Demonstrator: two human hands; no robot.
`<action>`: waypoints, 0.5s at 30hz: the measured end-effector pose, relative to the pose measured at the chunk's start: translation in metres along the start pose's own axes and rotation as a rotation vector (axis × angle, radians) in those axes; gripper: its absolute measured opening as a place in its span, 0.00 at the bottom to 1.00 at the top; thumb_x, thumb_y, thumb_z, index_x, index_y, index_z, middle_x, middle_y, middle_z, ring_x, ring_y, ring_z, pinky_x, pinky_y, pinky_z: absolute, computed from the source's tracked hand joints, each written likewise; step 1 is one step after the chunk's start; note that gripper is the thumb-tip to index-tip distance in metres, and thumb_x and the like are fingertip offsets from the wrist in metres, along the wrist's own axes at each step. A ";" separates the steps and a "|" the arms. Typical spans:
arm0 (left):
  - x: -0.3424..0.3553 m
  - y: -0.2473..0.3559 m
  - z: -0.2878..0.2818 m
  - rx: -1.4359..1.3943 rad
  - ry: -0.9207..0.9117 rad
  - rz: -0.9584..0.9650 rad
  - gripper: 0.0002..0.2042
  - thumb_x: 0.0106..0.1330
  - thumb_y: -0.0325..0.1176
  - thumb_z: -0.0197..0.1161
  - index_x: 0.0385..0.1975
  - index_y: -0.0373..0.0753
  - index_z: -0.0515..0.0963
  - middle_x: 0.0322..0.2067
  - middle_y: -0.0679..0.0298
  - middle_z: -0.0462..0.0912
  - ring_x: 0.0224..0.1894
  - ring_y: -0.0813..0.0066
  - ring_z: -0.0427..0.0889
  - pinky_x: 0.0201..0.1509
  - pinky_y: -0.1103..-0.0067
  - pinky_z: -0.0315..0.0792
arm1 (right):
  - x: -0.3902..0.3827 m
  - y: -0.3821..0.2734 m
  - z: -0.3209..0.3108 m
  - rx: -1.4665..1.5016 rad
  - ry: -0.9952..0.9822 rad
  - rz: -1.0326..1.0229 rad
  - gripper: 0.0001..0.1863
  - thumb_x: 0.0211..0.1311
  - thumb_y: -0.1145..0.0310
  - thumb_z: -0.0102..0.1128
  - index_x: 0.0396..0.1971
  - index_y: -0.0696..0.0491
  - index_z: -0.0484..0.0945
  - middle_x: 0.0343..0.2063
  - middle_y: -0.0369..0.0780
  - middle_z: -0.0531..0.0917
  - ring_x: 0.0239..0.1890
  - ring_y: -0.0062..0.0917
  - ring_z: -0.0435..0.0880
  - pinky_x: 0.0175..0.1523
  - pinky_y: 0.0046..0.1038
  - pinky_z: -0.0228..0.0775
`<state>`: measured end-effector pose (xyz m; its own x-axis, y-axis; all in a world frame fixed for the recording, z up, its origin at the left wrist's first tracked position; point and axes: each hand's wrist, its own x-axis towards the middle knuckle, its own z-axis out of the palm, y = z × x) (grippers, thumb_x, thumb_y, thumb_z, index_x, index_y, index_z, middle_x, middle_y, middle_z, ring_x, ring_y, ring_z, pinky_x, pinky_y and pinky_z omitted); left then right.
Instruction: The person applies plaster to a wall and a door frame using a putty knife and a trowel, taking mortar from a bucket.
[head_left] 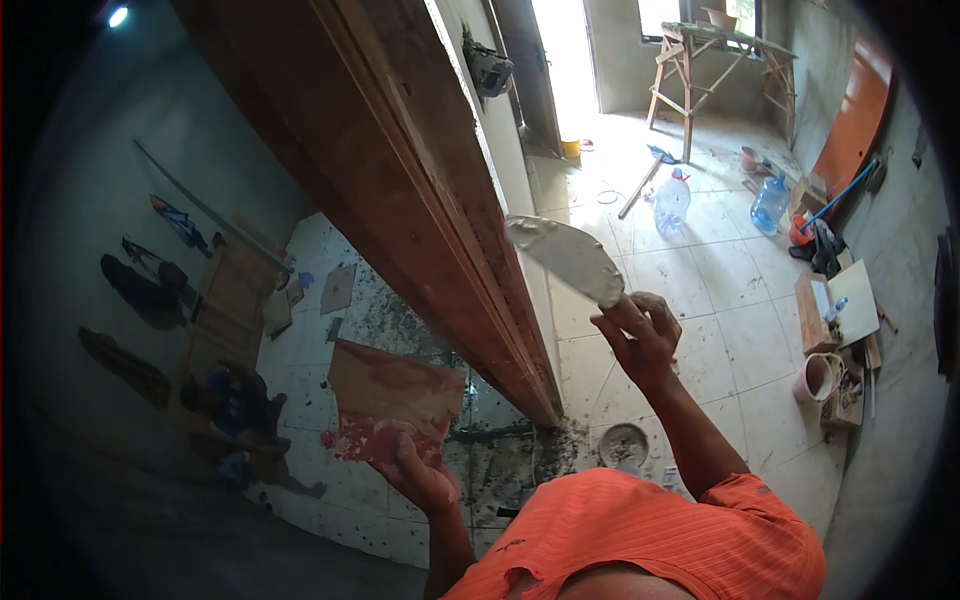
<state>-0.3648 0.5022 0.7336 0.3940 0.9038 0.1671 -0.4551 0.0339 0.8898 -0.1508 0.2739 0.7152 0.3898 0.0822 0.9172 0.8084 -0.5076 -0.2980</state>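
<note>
My right hand [645, 338] is closed round the handle end of a trowel [568, 258]. Pale grey plaster covers its blade, and the blade's tip is next to the edge of a brown wooden door frame [440, 230]. I cannot tell whether the tip touches the wall edge. Lower and to the left, my left hand [425, 480] grips a flat reddish-brown board [397, 385] from its near side, thumb on top. Red and whitish smears mark the board's near edge. The fingers beneath it are hidden.
A person [235, 405] is low in the dim left room. Dark debris [390, 320] lies on the tiles. In the bright room are a trestle [690, 75], large water bottles [672, 203], a pink bucket [818, 378] and an orange panel [855, 115] against the wall.
</note>
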 end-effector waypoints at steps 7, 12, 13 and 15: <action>-0.014 0.003 0.014 -0.019 0.035 0.130 0.28 0.69 0.27 0.55 0.69 0.36 0.57 0.62 0.57 0.68 0.61 0.66 0.72 0.66 0.70 0.70 | 0.055 0.038 0.016 -0.177 0.078 -0.067 0.11 0.50 0.56 0.78 0.29 0.40 0.83 0.18 0.34 0.73 0.22 0.33 0.74 0.28 0.36 0.65; -0.020 0.001 0.011 -0.029 0.092 0.094 0.29 0.70 0.28 0.55 0.70 0.35 0.56 0.62 0.56 0.68 0.63 0.65 0.71 0.68 0.68 0.68 | 0.103 0.045 0.009 -0.315 0.097 -0.209 0.12 0.51 0.54 0.77 0.36 0.34 0.86 0.18 0.30 0.72 0.24 0.27 0.75 0.29 0.33 0.65; -0.020 -0.001 0.011 -0.032 0.103 0.107 0.29 0.70 0.28 0.55 0.70 0.35 0.56 0.62 0.55 0.68 0.63 0.65 0.71 0.68 0.69 0.68 | 0.115 0.047 0.008 -0.317 0.098 -0.220 0.12 0.51 0.54 0.77 0.36 0.34 0.86 0.18 0.30 0.72 0.24 0.27 0.75 0.29 0.33 0.65; -0.019 -0.009 0.002 0.021 0.109 0.121 0.33 0.69 0.30 0.55 0.74 0.41 0.52 0.66 0.56 0.64 0.66 0.61 0.68 0.67 0.64 0.70 | 0.139 0.050 0.005 -0.291 0.168 -0.293 0.13 0.51 0.54 0.77 0.39 0.33 0.86 0.19 0.30 0.70 0.26 0.27 0.74 0.31 0.33 0.67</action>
<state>-0.3665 0.4839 0.7232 0.2476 0.9418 0.2276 -0.4771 -0.0859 0.8747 -0.0541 0.2643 0.8260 0.0665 0.1302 0.9893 0.7065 -0.7062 0.0454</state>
